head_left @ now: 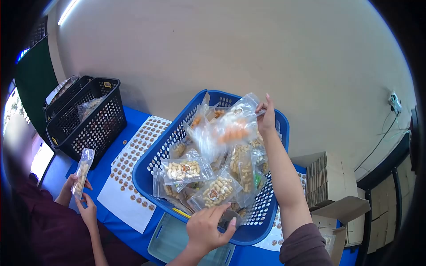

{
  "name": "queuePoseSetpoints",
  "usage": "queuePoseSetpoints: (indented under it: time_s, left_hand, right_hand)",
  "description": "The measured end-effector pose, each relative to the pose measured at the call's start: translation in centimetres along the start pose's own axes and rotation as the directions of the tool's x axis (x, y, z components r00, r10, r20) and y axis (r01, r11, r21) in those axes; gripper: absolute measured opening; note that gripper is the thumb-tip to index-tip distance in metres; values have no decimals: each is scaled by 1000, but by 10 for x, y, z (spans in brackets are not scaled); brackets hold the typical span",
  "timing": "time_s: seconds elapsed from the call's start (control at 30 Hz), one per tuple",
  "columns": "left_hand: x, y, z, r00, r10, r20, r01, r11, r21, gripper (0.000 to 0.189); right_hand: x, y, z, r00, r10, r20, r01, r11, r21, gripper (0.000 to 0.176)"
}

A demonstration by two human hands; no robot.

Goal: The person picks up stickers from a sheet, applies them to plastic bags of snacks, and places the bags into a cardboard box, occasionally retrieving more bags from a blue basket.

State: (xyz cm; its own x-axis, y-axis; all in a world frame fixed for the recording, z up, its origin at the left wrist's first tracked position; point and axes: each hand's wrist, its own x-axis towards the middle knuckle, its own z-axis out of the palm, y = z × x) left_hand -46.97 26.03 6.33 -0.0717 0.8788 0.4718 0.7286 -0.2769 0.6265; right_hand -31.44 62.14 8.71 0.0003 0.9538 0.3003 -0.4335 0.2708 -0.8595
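Observation:
My right hand [266, 116] is raised at the basket's far right side, fingers closed on the edge of a clear packet of orange snacks [233, 131], which is smeared by motion. My left hand [208, 228] is at the near rim of the blue basket [146, 166], fingers curled and thumb bent toward them. Something greyish [228, 218] shows between its thumb and fingers; I cannot make out what. Below the raised packet, many clear packets of pale snacks fill the basket, among them a labelled packet [215, 190] close to my left hand and another labelled packet [183, 170].
Sheets of round stickers [131, 173] lie on the blue tablecloth [111, 213]. A translucent tray [166, 241] sits in front of the basket. Black baskets [100, 119] stand at left, near another person's hands holding a snack packet [82, 174]. Folded cardboard [330, 177] and an open box are at right.

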Motion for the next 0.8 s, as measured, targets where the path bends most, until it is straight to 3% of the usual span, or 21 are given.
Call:
queuePoseSetpoints:
  time_s: [0.1, 0.17, 0.23, 0.27, 0.3, 0.33, 0.37, 0.4, 0.43, 0.53, 0.6, 0.63, 0.73, 0.8]
  left_hand:
    - [0, -1, 1, 998, 61, -2, -61, 997, 37, 35]
    - [0, -1, 3, 999, 51, -19, -50, 998, 43, 35]
    - [1, -2, 3, 999, 44, -13, -44, 998, 45, 34]
    - [1, -2, 3, 999, 39, -7, -39, 998, 43, 34]
    - [1, -1, 3, 999, 39, -3, -39, 998, 39, 34]
    - [1, 0, 2, 1000, 22, 3, -22, 999, 49, 33]
    - [1, 1, 2, 1000, 3, 10, -3, 998, 61, 31]
    - [1, 1, 4, 1000, 0, 18, -1, 998, 61, 31]
    - [1, 0, 5, 1000, 1, -12, 0, 999, 50, 30]
    - [-1, -6, 8, 997, 31, -69, -28, 999, 34, 29]
    - [1, -7, 11, 993, 60, -105, -58, 998, 24, 30]
    - [1, -7, 10, 993, 56, -100, -54, 998, 22, 30]
    - [0, -7, 7, 995, 47, -87, -44, 999, 30, 29]
    - [-1, -6, 5, 997, 40, -58, -39, 999, 22, 28]
  right_hand:
    - [-3, -11, -2, 994, 102, 32, -106, 985, 134, 56]
    - [3, -6, -8, 995, 96, 18, -98, 991, 95, 54]
    - [7, -3, -15, 993, 104, -52, -114, 957, -265, 39]
    - [7, 0, -18, 993, 103, -55, -114, 957, -267, 39]
    - [3, 4, -17, 982, -74, -174, -60, 749, -660, 37]
    - [-1, 8, -15, 940, -277, -200, -82, 385, -919, 48]
    - [-3, 10, -15, 940, -273, -206, -90, 383, -919, 48]
    - [-10, 5, -8, 884, -462, -71, 2, 156, -988, 54]
    - [-15, 3, -1, 793, -600, 101, 56, -92, -994, 63]
    - [-30, 7, 33, 848, -457, 269, 296, -13, -955, 61]
    - [-38, 24, 52, 720, -449, 529, 534, -129, -836, 57]
    - [-39, 29, 57, 719, -451, 529, 536, -126, -835, 57]
    - [-40, 41, 73, 539, -158, 828, 762, -328, -559, 48]
    - [-37, 50, 86, 503, -92, 859, 791, -350, -501, 49]
